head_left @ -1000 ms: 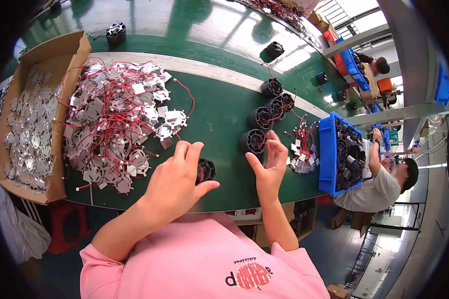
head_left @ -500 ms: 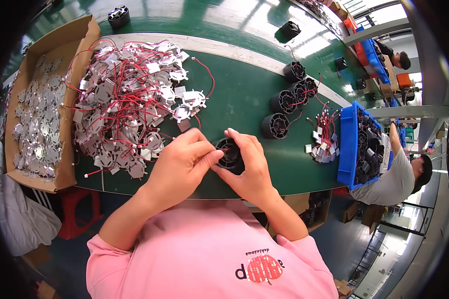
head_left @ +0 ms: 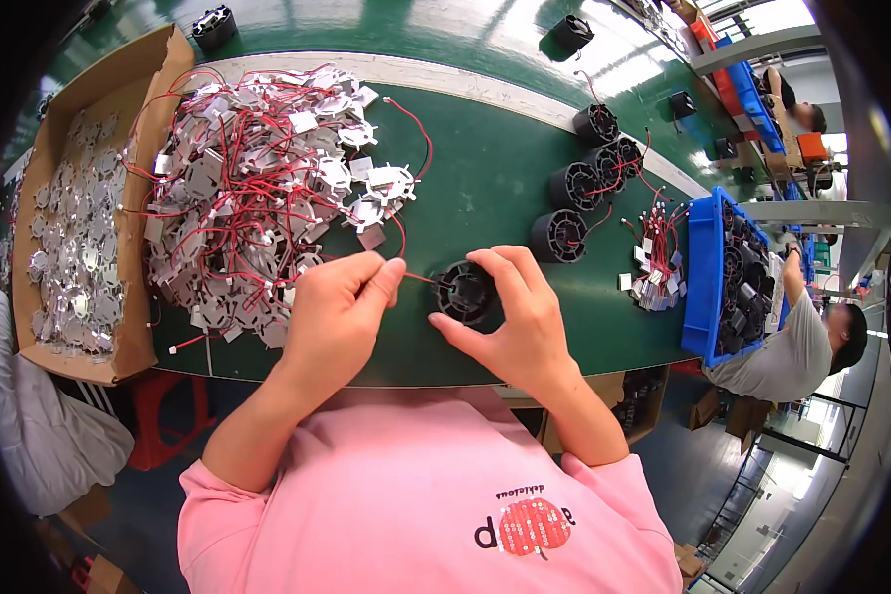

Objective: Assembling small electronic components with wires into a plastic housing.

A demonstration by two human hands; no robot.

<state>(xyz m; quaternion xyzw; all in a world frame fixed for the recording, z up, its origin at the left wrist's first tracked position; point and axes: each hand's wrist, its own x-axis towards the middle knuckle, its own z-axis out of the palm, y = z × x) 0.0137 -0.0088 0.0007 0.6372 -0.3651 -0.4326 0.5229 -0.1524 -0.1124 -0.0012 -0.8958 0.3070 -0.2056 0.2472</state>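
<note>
My right hand (head_left: 518, 319) grips a black round finned housing (head_left: 465, 291) just above the near edge of the green table (head_left: 485, 178). My left hand (head_left: 339, 315) pinches a thin red wire (head_left: 418, 279) that runs into that housing. Just left of my left hand lies a big heap of silver star-shaped plates with red wires (head_left: 257, 188).
A cardboard box of silver plates (head_left: 69, 238) stands at the far left. Several black housings (head_left: 589, 168) stand to the right of centre, beside a blue bin of black parts (head_left: 733, 272). Loose wired pieces (head_left: 653, 272) lie by the bin. Another person (head_left: 802, 342) sits at right.
My right hand brought a black housing from the right to the table's near edge. My left hand came from the heap and now pinches a red wire at the housing.
</note>
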